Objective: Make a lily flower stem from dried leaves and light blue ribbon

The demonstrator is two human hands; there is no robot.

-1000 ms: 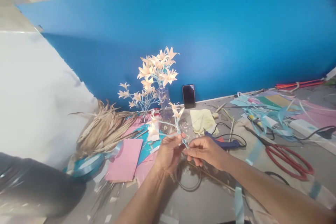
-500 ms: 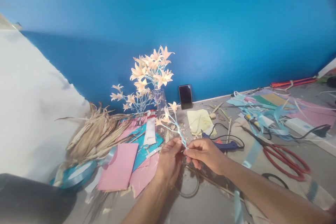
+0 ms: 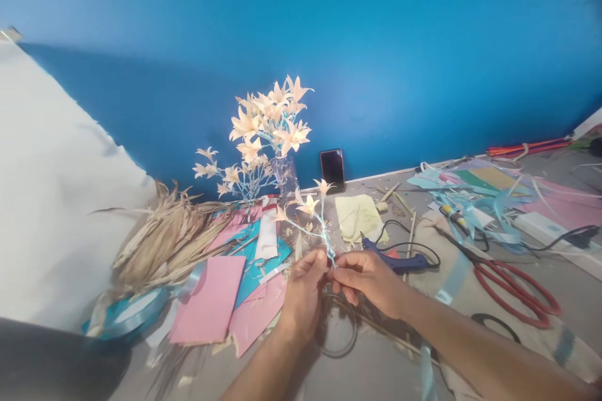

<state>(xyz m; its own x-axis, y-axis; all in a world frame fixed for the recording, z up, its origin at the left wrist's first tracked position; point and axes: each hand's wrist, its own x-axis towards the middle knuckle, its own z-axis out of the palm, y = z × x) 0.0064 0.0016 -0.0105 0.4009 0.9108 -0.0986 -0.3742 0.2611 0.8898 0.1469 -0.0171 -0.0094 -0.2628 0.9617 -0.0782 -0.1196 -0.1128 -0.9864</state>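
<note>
My left hand (image 3: 303, 291) and my right hand (image 3: 369, 276) meet at the middle of the view, both pinched on the base of a small paper flower sprig (image 3: 313, 213). The sprig has a thin stem wrapped in pale blue ribbon and a few peach paper blossoms, and it stands upright above my fingers. Behind it, a clear glass vase (image 3: 286, 175) holds a taller bunch of the same peach paper flowers (image 3: 270, 119). Under my hands lies a dark ring (image 3: 336, 326) on the grey surface.
Pink paper sheets (image 3: 211, 301), dried leaves (image 3: 164, 241) and a blue ribbon roll (image 3: 126, 316) lie left. A blue glue gun (image 3: 399, 260), red-handled scissors (image 3: 515, 291), a yellow paper (image 3: 360, 216) and ribbon scraps lie right. A phone (image 3: 332, 169) leans on the blue wall.
The sprig has turned in my fingers and now stands more upright. The view has shifted slightly; my hands stay together at the stem's base.
</note>
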